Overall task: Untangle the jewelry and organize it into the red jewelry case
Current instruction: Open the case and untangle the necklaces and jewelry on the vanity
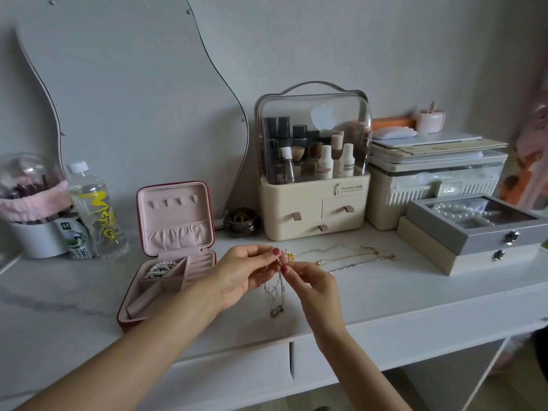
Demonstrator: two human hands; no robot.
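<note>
The red jewelry case (130, 318) lies open on the white table, pink inside, lid upright. A pearl bracelet (160, 269) sits in its back left compartment. My left hand (240, 277) and my right hand (314, 283) meet above the table just right of the case. Both pinch a tangle of thin chains (275, 289) that hangs from the fingertips, with a small pendant at the bottom and a gold charm (290, 256) at the top. More gold and silver necklaces (355, 261) lie stretched on the table to the right.
A cream cosmetics organiser (311, 209) stands behind the hands. Grey and cream jewelry boxes (471, 238) are stacked at the right, one holding pearls. A water bottle (95, 212), a milk carton and a white tub stand at the left. A wavy mirror leans on the wall.
</note>
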